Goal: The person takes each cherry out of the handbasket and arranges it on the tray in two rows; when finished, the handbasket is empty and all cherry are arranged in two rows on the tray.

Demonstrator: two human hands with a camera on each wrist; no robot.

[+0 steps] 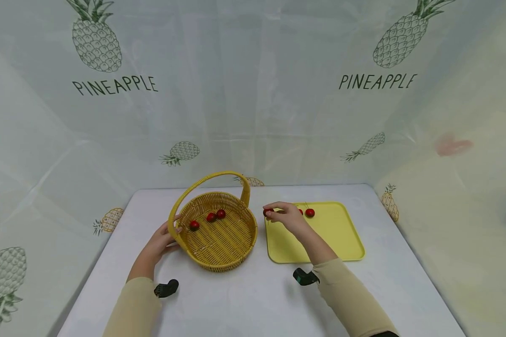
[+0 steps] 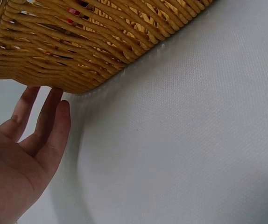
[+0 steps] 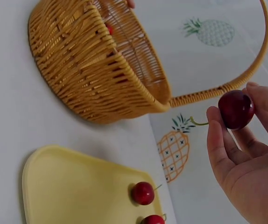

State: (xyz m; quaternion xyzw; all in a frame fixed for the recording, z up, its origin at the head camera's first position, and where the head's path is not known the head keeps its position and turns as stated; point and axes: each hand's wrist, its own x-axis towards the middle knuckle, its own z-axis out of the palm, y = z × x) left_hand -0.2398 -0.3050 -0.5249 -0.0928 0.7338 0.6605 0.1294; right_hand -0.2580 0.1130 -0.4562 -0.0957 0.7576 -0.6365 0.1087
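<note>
In the head view my right hand (image 1: 287, 217) pinches a dark red cherry (image 3: 236, 109) between thumb and fingertips, above the left edge of the yellow tray (image 1: 320, 238). The cherry's green stem sticks out past the fingers in the right wrist view. My left hand (image 1: 162, 241) holds the left side of the wicker basket (image 1: 223, 245), by the foot of its arched handle; several of its fingers (image 2: 54, 126) reach the outer wall from below. Inside the basket lie three cherries, one cherry (image 1: 194, 225) apart from the others. Two cherries, including this cherry (image 3: 143, 193), rest on the tray.
Basket and tray stand side by side on a white table (image 1: 236, 304), the basket to the left. Behind the table hangs a pale sheet (image 1: 253, 103) printed with pineapples. The basket's tall handle (image 1: 212, 176) arches above its rim.
</note>
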